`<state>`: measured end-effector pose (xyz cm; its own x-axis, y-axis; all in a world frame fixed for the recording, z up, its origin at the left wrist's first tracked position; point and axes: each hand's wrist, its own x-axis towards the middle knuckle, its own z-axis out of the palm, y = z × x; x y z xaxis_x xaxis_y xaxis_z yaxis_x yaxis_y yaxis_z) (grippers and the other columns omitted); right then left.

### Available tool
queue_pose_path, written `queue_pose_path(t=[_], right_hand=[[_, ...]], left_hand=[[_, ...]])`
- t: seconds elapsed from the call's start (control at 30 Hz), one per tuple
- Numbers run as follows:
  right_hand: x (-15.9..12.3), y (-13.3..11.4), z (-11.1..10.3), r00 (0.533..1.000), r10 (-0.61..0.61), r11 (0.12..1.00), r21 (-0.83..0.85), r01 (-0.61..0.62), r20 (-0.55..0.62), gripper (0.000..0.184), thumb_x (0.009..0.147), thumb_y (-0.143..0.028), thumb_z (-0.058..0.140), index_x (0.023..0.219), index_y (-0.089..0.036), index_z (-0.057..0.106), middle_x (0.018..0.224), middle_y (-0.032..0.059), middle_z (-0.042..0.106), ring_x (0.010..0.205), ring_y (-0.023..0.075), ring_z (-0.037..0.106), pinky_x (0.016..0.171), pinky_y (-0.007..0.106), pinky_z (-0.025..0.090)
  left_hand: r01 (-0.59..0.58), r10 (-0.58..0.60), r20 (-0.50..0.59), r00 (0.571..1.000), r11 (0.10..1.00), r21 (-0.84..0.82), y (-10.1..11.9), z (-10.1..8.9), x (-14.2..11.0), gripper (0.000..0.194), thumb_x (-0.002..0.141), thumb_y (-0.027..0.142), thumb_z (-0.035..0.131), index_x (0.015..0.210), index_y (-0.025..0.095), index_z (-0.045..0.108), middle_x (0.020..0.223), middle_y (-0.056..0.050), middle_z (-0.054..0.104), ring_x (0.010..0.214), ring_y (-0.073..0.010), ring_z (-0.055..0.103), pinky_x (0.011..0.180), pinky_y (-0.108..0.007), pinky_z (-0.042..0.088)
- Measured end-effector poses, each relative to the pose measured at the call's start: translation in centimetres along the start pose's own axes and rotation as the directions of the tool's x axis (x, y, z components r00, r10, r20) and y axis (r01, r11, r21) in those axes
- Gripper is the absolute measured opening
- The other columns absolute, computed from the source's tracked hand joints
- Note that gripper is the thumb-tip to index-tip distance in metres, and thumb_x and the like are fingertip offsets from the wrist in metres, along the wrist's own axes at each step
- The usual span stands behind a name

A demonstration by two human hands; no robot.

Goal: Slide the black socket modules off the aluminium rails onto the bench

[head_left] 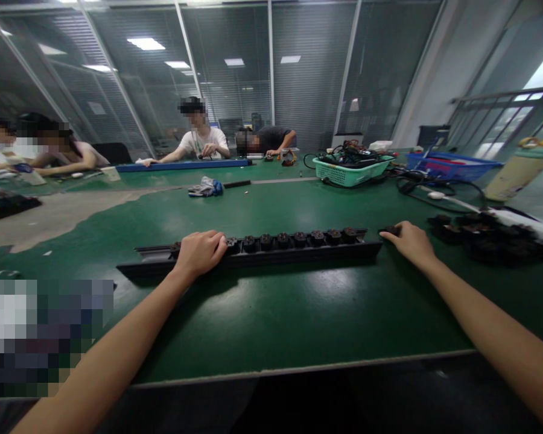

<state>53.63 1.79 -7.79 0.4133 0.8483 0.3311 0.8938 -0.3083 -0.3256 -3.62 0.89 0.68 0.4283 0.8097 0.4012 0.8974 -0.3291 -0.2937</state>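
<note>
A long black channel-shaped rail [308,254] lies across the green table in front of me. Several small black socket-like blocks [283,241] stand in a row inside it. My left hand [200,252] is closed over the rail's left part, with its thumb and fingers by the blocks and its palm hiding that stretch. Past the rail's right end, my right hand [411,241] pinches a small black block [393,230], partly covered by the fingers. A heap of similar dark blocks [489,235] lies to the right of that hand.
Behind stand a green basket [344,173] of cables and a blue tray [452,166]. A pale cylinder [520,172] and loose cables are at the right. Gloves [206,187] lie mid-table. Several people sit across the table, near a long blue bar [185,165].
</note>
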Motion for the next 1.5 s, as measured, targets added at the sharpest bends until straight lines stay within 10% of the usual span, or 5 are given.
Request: queue_pose_path(t=[0.5,0.83,1.1,1.5], right_hand=[[-0.6,-2.2,0.1,0.983,-0.184,0.838,0.517,0.172,-0.028,0.052,0.088,-0.040,0.054,0.133,-0.016,0.061,0.127,0.0166,0.072,0.120,0.0303,0.066,0.106,0.050,0.049],[-4.6,-7.4,-3.1,0.888,-0.399,0.853,0.263,0.451,-0.228,0.043,0.097,-0.053,0.043,0.105,-0.021,0.070,0.111,0.0145,0.069,0.113,0.0319,0.059,0.102,0.051,0.042],[-6.7,-9.7,-3.1,0.802,-0.580,0.781,0.180,0.597,-0.145,0.049,0.097,-0.059,0.046,0.119,-0.020,0.066,0.108,0.0136,0.067,0.108,0.0326,0.057,0.096,0.048,0.040],[-7.1,-10.7,-3.6,0.826,-0.557,0.794,0.238,0.560,-0.083,0.050,0.095,-0.060,0.047,0.116,-0.018,0.066,0.090,0.0107,0.070,0.088,0.0286,0.064,0.086,0.044,0.045]], left_hand=[[-0.001,0.001,0.010,1.000,1.000,0.003,-0.1,-0.1,0.0,0.053,0.103,0.039,0.025,0.088,0.020,0.072,0.089,-0.009,0.072,0.075,-0.0232,0.065,0.065,-0.034,0.036],[-0.001,0.001,0.002,1.000,1.000,-0.024,0.1,-0.3,-0.1,0.052,0.103,0.039,0.025,0.084,0.020,0.069,0.085,-0.009,0.071,0.073,-0.0227,0.063,0.064,-0.034,0.035],[0.002,-0.002,0.008,1.000,0.999,-0.040,0.2,-0.6,-0.1,0.051,0.102,0.039,0.026,0.083,0.020,0.070,0.086,-0.010,0.071,0.071,-0.0216,0.062,0.064,-0.034,0.036],[-0.009,0.008,-0.004,1.000,0.999,-0.038,0.2,-0.4,-0.1,0.052,0.103,0.039,0.025,0.082,0.020,0.068,0.084,-0.009,0.071,0.071,-0.0217,0.063,0.064,-0.034,0.036]])
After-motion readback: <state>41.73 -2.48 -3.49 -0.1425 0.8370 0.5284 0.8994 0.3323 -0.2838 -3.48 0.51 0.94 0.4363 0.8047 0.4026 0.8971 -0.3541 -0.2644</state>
